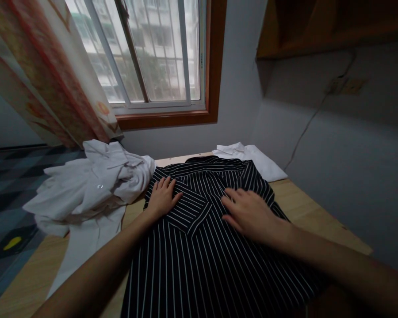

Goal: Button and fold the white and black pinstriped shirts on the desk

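Note:
A black shirt with thin white stripes (219, 247) lies spread over the wooden table, its collar end toward the window. One of its sleeves is folded inward across the left part of the body, the cuff near the middle. My left hand (162, 198) rests flat on this folded sleeve with its fingers apart. Over the shirt's right part is my right hand (248, 212), its fingers loosely bent and apart, with nothing seen in them. Whether the right hand touches the cloth is hard to tell.
On the left, a crumpled white shirt (99, 185) hangs partly over the table's edge. A folded white garment (252, 159) lies at the back right corner of the table (318, 216). Beyond stand a window and curtain (53, 66). A cable (303, 132) runs down the right wall.

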`<state>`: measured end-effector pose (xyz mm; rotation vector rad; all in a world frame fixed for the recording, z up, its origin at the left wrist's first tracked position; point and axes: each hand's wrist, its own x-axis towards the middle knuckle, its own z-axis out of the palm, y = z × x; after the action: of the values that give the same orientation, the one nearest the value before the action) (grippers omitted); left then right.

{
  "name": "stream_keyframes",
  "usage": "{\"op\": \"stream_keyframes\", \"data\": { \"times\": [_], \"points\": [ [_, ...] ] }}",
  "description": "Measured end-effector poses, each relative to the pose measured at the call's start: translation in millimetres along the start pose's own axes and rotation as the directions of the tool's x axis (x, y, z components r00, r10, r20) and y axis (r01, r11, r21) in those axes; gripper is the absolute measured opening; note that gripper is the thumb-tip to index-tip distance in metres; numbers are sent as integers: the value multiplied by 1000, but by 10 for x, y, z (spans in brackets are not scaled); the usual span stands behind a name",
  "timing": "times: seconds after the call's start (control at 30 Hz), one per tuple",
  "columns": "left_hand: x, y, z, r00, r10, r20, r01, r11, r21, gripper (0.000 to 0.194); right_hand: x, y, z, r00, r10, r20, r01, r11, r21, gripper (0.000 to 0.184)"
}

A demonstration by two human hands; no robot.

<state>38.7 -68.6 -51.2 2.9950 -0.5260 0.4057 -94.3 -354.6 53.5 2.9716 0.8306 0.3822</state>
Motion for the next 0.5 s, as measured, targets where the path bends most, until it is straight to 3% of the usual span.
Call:
{"op": "stream_keyframes", "data": {
  "times": [0.07,0.13,0.2,0.27,0.37,0.43,0.5],
  "points": [
    [-46,181,-109,995,48,-86,-54,996,-76,53,-169,-218,15,996,-86,25,81,984,158,23],
    [-85,430,-235,994,81,-71,-96,966,-240,47,-221,-109,19,999,-31,-26,37,958,283,22],
    [-100,714,-349,995,86,49,-54,889,-454,49,-129,274,90,982,134,-130,-80,931,357,21],
    [-87,988,-430,976,94,198,50,785,-617,54,56,810,268,918,338,-209,-239,890,388,24],
    [-27,1323,-477,932,100,348,185,694,-696,67,335,1598,656,805,575,-146,-440,743,504,36],
    [27,1487,-463,891,144,431,232,672,-703,80,457,1968,897,805,583,-114,-458,731,506,50],
    [79,1614,-413,854,216,474,234,653,-720,83,538,2178,1069,859,502,-103,-407,791,457,60]
  ]
}}
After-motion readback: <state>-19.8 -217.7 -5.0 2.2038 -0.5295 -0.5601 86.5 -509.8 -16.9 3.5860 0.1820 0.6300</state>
